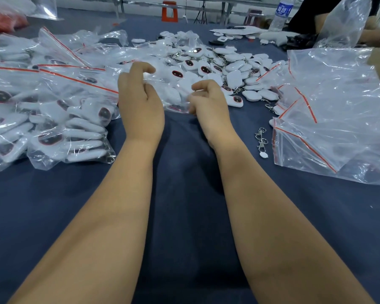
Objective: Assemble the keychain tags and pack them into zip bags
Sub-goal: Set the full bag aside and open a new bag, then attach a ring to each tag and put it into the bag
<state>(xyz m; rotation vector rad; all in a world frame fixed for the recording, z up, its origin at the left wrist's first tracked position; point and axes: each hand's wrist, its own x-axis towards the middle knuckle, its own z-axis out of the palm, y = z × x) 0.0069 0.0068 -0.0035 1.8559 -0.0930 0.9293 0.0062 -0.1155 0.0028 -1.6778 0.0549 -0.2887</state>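
Left hand [140, 99] and right hand [208, 104] fingertips curl out of sight behind knuckles; what they pinch unclear. Bag [176, 93] between them blurred. Red heap [4, 20] top left blurred, cut by edge. Second person [338, 20] top right cut off. Bottle [282, 14] label unreadable.

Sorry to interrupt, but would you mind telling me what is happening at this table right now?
A person is packing white keychain tags into zip bags. Both the left hand and the right hand pinch a clear zip bag holding tags. Filled bags lie to the left, empty bags to the right, and loose metal clasps on the dark table.
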